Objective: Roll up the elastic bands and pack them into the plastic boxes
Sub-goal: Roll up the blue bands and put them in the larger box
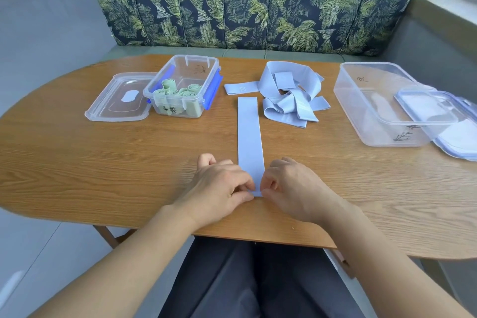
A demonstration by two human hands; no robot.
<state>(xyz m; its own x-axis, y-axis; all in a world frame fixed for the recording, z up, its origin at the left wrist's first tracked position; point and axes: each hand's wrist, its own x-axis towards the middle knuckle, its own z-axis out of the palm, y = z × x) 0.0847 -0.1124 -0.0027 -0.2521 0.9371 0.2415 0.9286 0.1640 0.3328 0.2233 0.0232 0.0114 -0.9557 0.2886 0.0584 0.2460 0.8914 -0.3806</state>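
A light blue elastic band (249,134) lies flat and straight on the wooden table (103,157), running away from me. My left hand (222,183) and my right hand (291,186) pinch its near end from either side. Behind it sits a loose pile of several blue bands (291,95). At the back left a small clear plastic box (185,85) with blue clips holds several rolled green bands (178,90). On the right stands a larger clear plastic box (382,103) with no bands in it.
The small box's clear lid (118,98) lies flat to its left. A blue-rimmed lid (444,121) leans against the big box on the right. A leaf-patterned sofa (253,2) stands behind the table. My lap is below the table's near edge.
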